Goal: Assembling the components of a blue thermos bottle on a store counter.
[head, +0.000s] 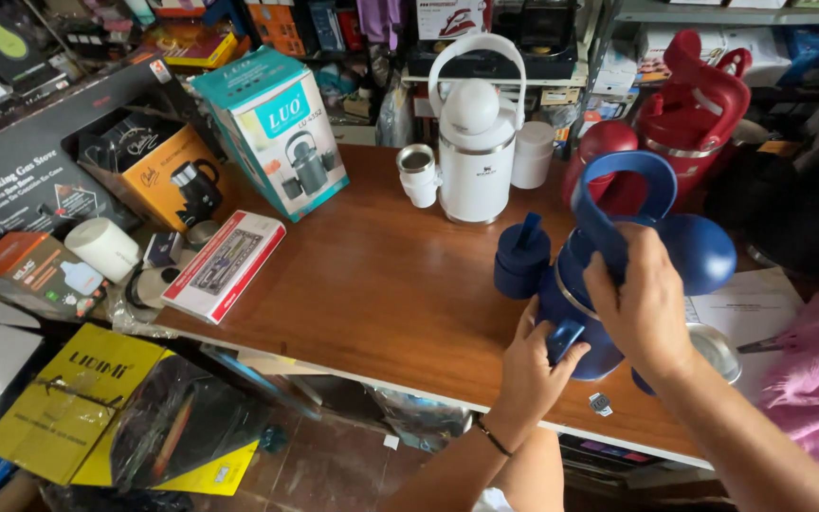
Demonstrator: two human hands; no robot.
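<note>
Cluttered shop, wooden table [353, 275]: blue jug [588, 313] gripped at spout by left hand [531, 365], steadied at strap by closed right hand [642, 303]; blue cup [521, 264] unattached beside.

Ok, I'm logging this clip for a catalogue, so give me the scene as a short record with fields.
setting: wooden table among stacked boxes
left hand: grips the lower side of the blue jug
right hand: on the jug's upper part, by its handle
beside jug: blue cup, blue round lid
behind: white jug, white cup, red jug
left of table: teal box
</note>
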